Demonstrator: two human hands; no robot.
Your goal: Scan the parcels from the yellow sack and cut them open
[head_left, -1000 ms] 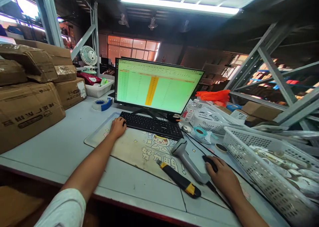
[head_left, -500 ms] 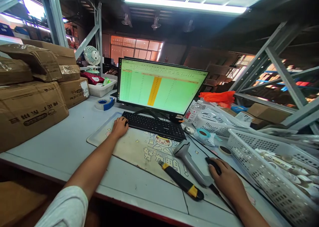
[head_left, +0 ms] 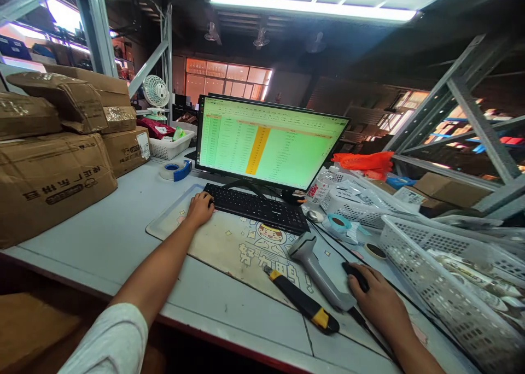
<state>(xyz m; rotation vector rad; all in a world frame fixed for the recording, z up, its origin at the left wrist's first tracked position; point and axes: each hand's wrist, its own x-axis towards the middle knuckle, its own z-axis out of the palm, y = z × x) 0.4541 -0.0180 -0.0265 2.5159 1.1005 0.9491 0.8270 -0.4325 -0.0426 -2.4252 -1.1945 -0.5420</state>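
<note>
While the right hand [head_left: 379, 303] curves over a small black computer mouse [head_left: 356, 276], gripping it with the fingers on top, the left hand [head_left: 200, 210] lies relaxed and loosely curled, its fingertips touching the left end of a black keyboard [head_left: 256, 209] and holding nothing. The mouse sits on the table [head_left: 82, 264] at the right, beyond the edge of a worn, cartoon-printed desk mat [head_left: 229, 243], and its cable runs away to the far side. The keyboard lies at the mat's far edge, below a monitor [head_left: 266, 143] showing a green spreadsheet with one orange column.

Just left of the right hand, a grey barcode scanner [head_left: 318, 270] lies on its side, and a black-and-yellow utility knife [head_left: 301, 299] rests beside it on the near part of the mat. A white plastic basket [head_left: 451, 292] holding packets stands at the near right. Cardboard boxes [head_left: 49, 188] are stacked at the left, and a roll of tape [head_left: 176, 170] sits at the far left of the keyboard.
</note>
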